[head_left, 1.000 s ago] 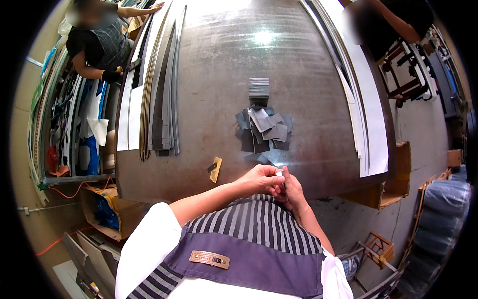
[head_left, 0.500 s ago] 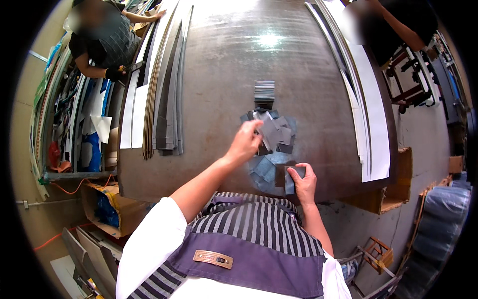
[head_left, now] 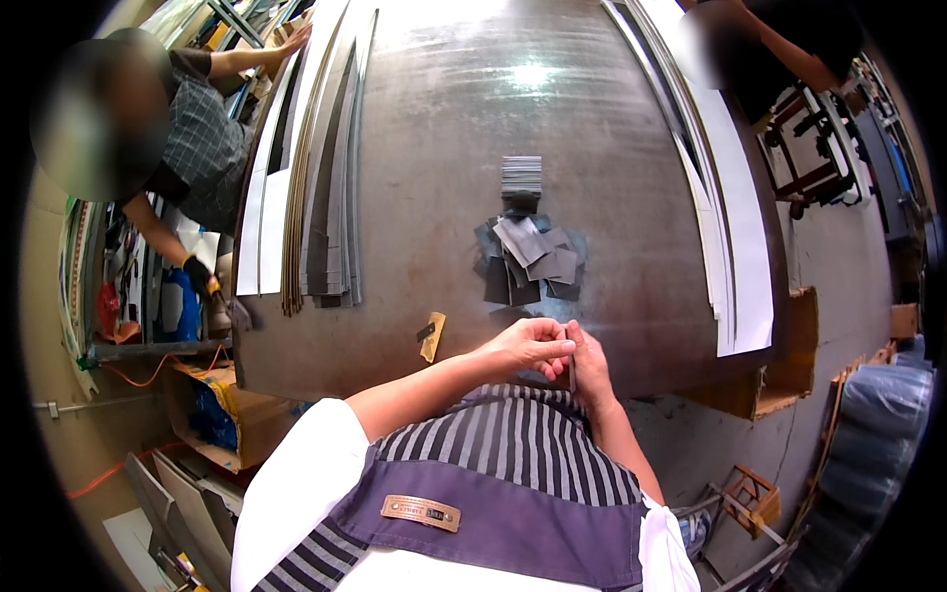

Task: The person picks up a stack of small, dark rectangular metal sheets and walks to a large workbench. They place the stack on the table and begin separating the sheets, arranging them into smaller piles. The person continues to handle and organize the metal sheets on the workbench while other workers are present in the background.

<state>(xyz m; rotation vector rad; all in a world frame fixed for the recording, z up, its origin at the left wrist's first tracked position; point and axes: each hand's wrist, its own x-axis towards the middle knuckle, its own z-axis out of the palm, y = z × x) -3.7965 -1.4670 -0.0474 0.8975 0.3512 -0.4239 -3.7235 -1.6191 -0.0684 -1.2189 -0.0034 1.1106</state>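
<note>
Both hands meet at the table's near edge, close to my apron. My right hand (head_left: 594, 371) grips small grey flat pieces (head_left: 572, 369), seen edge-on; how many there are I cannot tell. My left hand (head_left: 530, 343) touches their upper end, its thumb and fingers pinched there. Just beyond the hands lies a loose pile of grey rectangular pieces (head_left: 552, 264), overlapping at various angles. Behind that pile stands a neat stack of similar pieces (head_left: 521, 178), edges showing. A yellow strip (head_left: 432, 337) with a small dark bit on it lies left of my left hand.
Long grey strips (head_left: 335, 227) and white strips line the left of the dark table (head_left: 444, 148); white strips (head_left: 745, 266) line its right. A co-worker in one dark glove (head_left: 200, 276) holds a tool at the left corner. Another person stands far right.
My left hand has come back from the loose pile to my right hand, uncovering the yellow strip. The left co-worker has leaned nearer, moving the gloved hand toward the table's near corner.
</note>
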